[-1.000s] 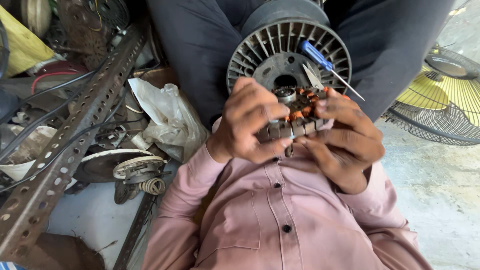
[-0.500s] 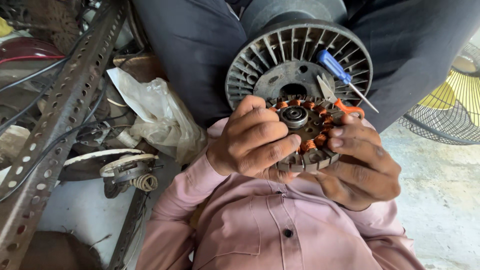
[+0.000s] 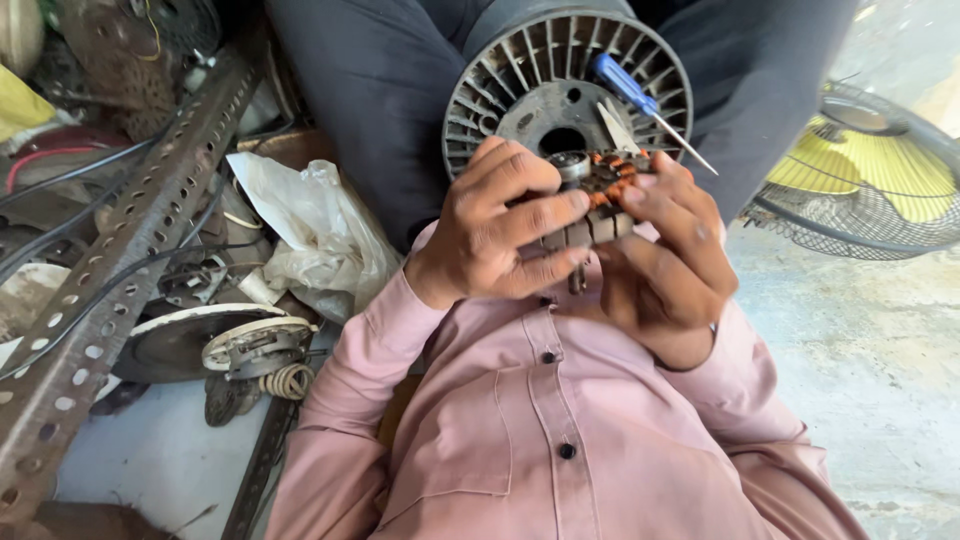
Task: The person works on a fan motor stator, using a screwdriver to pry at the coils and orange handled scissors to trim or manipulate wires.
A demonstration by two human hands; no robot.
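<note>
A stator (image 3: 590,205), a ring of steel laminations with copper windings, is held between both hands close to the chest of a pink shirt (image 3: 560,430). The left hand (image 3: 500,235) is closed over its near side, fingers (image 3: 530,215) curled across the face and the laminated edge; the right hand (image 3: 665,255) is wrapped around the far side from below, its fingers closed on the rim and windings. Half a second ago the stator was turned face-up, so that the central bearing and the full circle of coils were shown; now it is tipped edge-on, and only the upper coils and the bearing are seen above the left fingers. From this it is judged that the piece is being turned over in the hands for inspection of its edge, not set down. Just beyond the fingers a finned grey housing (image 3: 560,90) is kept between the dark-trousered legs, and a blue-handled screwdriver (image 3: 640,100) is laid across it, untouched. Well to the right of the hands a yellow fan (image 3: 870,170) in a wire guard is lying on the floor. To the left, a crumpled plastic bag (image 3: 310,225), a perforated steel angle (image 3: 110,270) and a round motor part (image 3: 215,340) are scattered.
</note>
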